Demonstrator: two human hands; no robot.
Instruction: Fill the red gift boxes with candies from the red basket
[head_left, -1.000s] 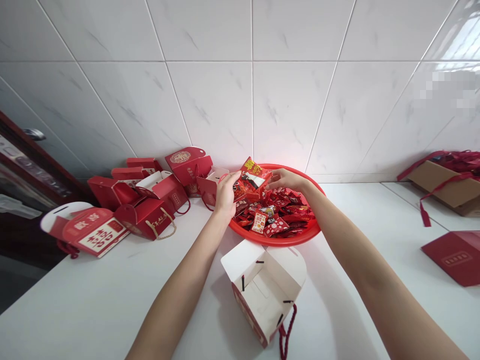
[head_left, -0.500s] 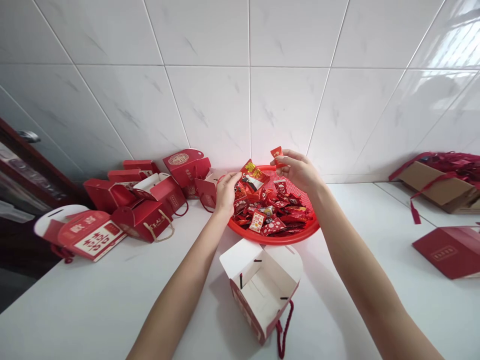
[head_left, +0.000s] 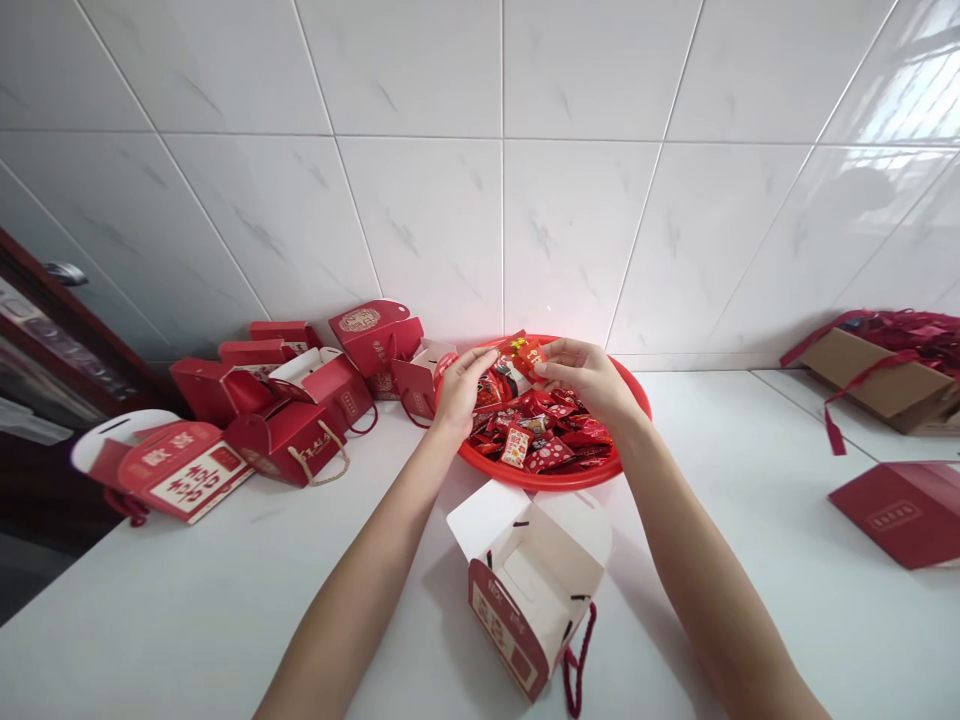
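Over a red plastic basket [head_left: 551, 481] of wrapped sweets [head_left: 550, 455], both hands are close together. My left hand [head_left: 459, 388] pinches a red candy packet [head_left: 514, 372] with gold and white print. In my right hand [head_left: 589, 376], between thumb and fingers, is a small red wrapped candy [head_left: 531, 358], held against or just in front of that packet. In front of the basket stands an open red gift box [head_left: 510, 640], its white flaps spread and its inside showing bare. A dark red cord handle hangs at its right side.
Several red gift boxes [head_left: 285, 440] crowd the counter's left side, some open. At the right are a cardboard carton [head_left: 870, 370] with dark red ribbon items and another red box [head_left: 896, 512]. A tiled wall [head_left: 427, 210] rises behind.
My right hand has come down and left, bringing its small candy to the packet in my left hand. The view has shifted slightly; the open box shows more of its front.
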